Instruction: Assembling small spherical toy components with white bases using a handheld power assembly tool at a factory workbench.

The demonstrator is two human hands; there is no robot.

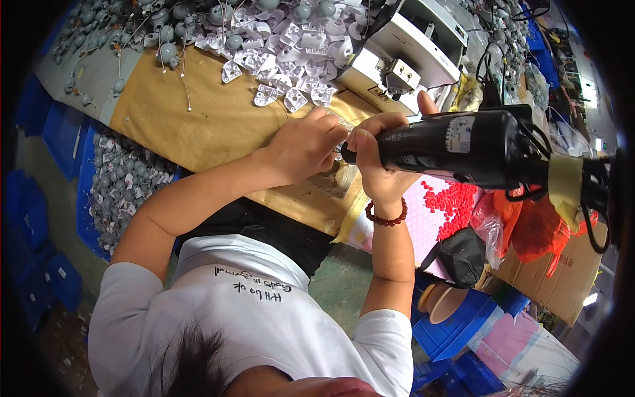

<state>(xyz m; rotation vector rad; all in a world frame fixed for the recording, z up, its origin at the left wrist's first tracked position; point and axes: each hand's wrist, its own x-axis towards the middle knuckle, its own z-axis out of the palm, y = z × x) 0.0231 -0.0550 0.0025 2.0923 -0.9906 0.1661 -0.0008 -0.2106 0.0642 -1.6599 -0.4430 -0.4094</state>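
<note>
My right hand (383, 155) is wrapped around a black electric screwdriver (443, 149), which lies almost level and has its cable end to the right. The tool's narrow nose points left, toward my left hand (307, 145). The fingers of that hand are curled and pressed together close to the nose; whatever they hold is hidden behind them. Both hands are just above a brown paper-covered worktop (218, 132). Beyond my left hand lies a heap of white plastic housings (291, 59), the closest ones a short way past my knuckles.
Grey ball-shaped parts with wires (169, 53) are piled at the far left. A white metal box device (390, 66) stands beyond my right hand. Small red parts (450, 205) lie on a pink sheet at right. A blue bin (109, 192) of grey parts is at left.
</note>
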